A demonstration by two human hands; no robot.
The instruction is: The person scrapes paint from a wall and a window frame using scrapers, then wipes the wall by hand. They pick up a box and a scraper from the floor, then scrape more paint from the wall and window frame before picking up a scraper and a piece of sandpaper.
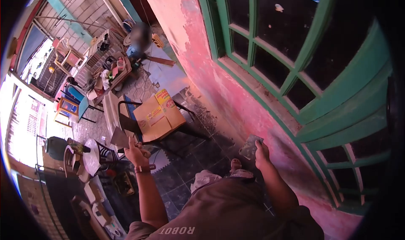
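My left hand (137, 154), with a band on its wrist, is raised in front of me, closed on a flat dark brown square piece (120, 138) like a bit of sandpaper. One finger points up along it. On the other side, my right hand (262, 152) pinches a scuffed grey flat piece (251, 146) by its edge, thumb on top. This grey piece is close to the pink, peeling wall (236, 92). What each piece is made of, I cannot tell.
A cardboard box (158, 118) lies on a black-framed chair (185, 128) ahead. Green window frames (253, 41) line the wall to the right. Further off, a person (137, 46) is near a cluttered table (120, 77). A white round table (92, 157) stands left, above dark floor tiles (181, 172).
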